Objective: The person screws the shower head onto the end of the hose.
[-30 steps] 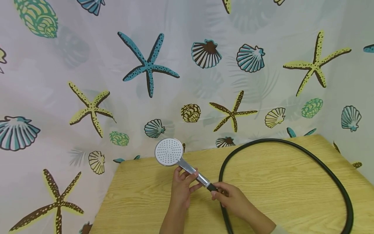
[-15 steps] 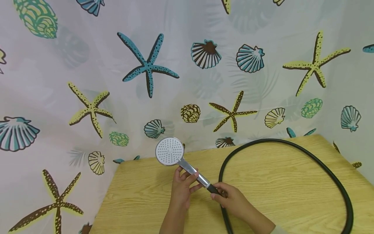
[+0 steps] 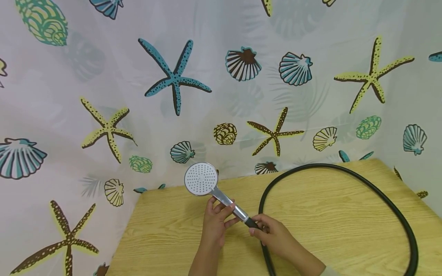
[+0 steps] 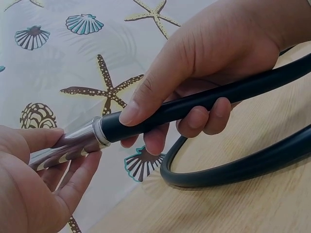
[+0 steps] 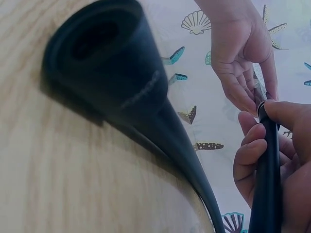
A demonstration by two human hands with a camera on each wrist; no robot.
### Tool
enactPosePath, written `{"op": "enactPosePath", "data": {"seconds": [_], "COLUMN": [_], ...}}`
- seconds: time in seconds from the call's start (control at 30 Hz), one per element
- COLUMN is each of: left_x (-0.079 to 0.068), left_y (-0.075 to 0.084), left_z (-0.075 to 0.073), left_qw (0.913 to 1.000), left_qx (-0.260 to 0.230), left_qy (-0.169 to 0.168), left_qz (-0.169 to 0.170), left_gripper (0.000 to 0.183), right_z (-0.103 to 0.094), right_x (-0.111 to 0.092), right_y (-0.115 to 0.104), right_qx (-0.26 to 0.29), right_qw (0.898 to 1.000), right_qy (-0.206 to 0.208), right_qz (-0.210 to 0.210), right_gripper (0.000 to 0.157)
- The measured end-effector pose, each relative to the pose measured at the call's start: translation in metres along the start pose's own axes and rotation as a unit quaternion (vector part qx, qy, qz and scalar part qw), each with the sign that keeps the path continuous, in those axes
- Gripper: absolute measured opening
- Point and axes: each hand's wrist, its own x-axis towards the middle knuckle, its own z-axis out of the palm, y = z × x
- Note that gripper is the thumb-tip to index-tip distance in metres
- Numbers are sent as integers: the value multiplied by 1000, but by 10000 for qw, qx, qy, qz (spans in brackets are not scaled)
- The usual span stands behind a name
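Both my hands meet on the shower head's handle, above the near middle of the table.

My right hand curls its fingers and thumb around the black hose right at its end, where it joins the chrome handle. Just to the left, my left hand pinches that handle between thumb and fingertips, the two hands almost touching at the joint. The shower head is held up off the wooden table, its round white spray face tilted up and to the far left. From my right hand the hose drops toward the near edge, then loops wide across the right half of the table to its far side. Behind the table hangs a pale curtain printed with starfish and shells.
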Motion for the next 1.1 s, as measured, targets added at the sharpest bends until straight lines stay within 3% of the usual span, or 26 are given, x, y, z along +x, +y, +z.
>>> {"op": "enactPosePath", "data": {"seconds": [1.1], "left_x": [3], "left_y": [-7], "left_z": [-3], "left_qw": [10000], "left_qx": [31], "left_qy": [-34], "left_qz": [-71], "left_gripper": [66], "right_z": [1], "right_x": [-1], "right_y": [4], "right_qx": [-8], "right_qw": [9998], "right_qy": [-193], "right_qz": [-63], "right_gripper": [32]}}
